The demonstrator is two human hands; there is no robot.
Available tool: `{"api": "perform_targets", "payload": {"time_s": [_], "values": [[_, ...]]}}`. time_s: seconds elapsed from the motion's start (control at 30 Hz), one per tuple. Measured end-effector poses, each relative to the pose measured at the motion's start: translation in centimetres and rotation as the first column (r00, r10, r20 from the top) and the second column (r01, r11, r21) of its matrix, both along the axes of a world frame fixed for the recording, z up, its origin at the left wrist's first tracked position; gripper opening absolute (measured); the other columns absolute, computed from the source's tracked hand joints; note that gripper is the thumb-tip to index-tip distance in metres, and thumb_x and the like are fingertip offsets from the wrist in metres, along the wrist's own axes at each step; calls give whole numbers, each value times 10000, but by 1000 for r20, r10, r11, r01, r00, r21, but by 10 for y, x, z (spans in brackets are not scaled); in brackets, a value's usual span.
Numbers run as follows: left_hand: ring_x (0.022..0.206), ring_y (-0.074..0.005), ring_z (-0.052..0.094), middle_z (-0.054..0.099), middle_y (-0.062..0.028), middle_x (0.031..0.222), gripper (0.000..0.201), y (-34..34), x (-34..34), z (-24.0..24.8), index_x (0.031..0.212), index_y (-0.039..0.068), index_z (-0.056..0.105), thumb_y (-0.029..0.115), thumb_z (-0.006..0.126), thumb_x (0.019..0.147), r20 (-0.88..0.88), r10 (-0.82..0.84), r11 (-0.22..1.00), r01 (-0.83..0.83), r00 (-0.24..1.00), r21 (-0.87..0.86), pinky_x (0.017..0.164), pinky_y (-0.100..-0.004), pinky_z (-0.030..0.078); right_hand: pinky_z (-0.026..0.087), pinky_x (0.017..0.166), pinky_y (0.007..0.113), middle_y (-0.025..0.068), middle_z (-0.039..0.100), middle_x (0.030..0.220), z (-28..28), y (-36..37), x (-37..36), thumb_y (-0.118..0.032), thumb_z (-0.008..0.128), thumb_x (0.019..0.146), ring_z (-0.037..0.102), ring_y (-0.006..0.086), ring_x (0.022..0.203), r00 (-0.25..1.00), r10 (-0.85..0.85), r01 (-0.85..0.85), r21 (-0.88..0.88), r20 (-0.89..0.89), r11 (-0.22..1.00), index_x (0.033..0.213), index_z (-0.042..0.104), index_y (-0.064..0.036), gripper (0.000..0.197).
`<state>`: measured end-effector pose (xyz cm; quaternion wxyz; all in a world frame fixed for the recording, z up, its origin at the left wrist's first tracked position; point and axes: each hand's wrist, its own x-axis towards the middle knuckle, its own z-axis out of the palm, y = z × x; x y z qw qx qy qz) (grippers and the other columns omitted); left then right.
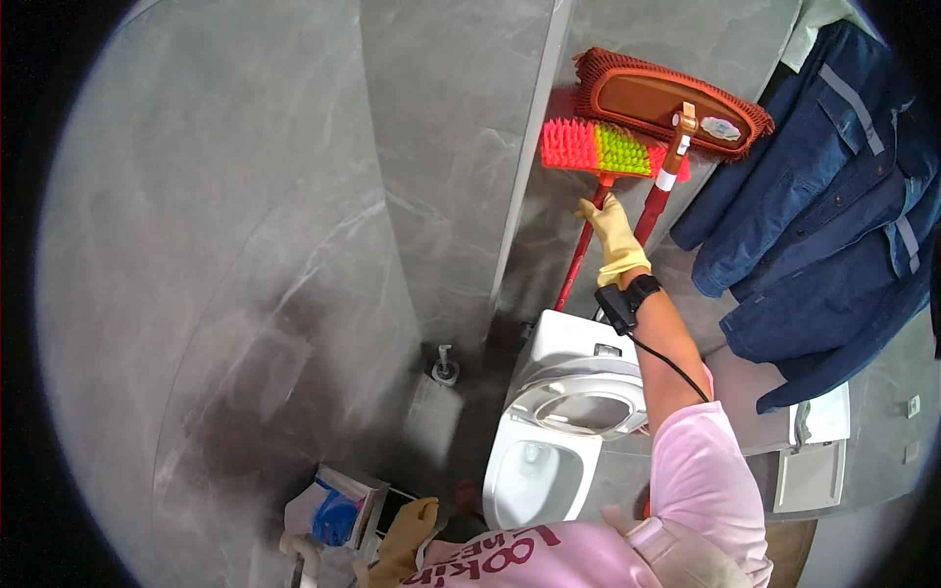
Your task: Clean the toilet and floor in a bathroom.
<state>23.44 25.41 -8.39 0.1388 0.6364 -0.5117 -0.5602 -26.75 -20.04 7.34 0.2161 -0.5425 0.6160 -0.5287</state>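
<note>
My right hand, in a yellow rubber glove, reaches up toward the wall and is closed round the red handle of a broom. The broom stands head up, with pink and yellow-green bristles just above my grip. Behind and above it, a brown dust mop with a fringed edge leans head up on its own red pole, close to my wrist. My left hand, also in a yellowish glove, is low by my body near a box. Its fingers do not show clearly enough to tell what they do.
A white toilet stands below my right arm. Dark blue jackets hang at the right. A soap pump bottle sits by the grey wall. A box with a blue bag is at lower left, and a white wall holder at right.
</note>
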Motion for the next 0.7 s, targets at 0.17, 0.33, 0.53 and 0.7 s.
{"api": "perform_targets", "payload": {"time_s": [0.17,0.33,0.53,0.7], "values": [[1072,-222,672,714,-147,1193,376,-38,-24,31,1267,13,661,265,535,1019,9,-87,995,87,996,-41,950,-324,498,500,729,271,7,710,885,38,33,40,-185,718,938,635,105,788,907,419,-411,137,-31,901,1056,677,-63,174],[1067,-240,670,715,-153,1184,328,-74,-68,42,1224,24,685,243,569,1009,-43,-177,964,164,983,-208,955,-336,503,524,855,360,85,726,1041,34,56,9,-146,697,922,680,226,956,779,500,-598,-212,-379,773,1252,608,-1,371],[1145,-324,660,713,-179,1175,339,-106,-100,86,1228,26,685,249,603,985,-54,-101,901,68,993,-429,990,-377,502,522,862,366,90,724,1060,49,95,7,-144,691,920,677,228,967,813,523,-570,-170,-256,804,1262,603,2,382],[1369,-356,484,446,-241,1515,804,-191,-173,209,1523,12,373,229,777,862,-292,-81,832,-96,953,-546,1126,-391,411,521,869,371,94,722,1076,50,124,9,-143,685,918,674,230,977,849,498,-523,-147,-173,840,1270,598,5,392]]}}
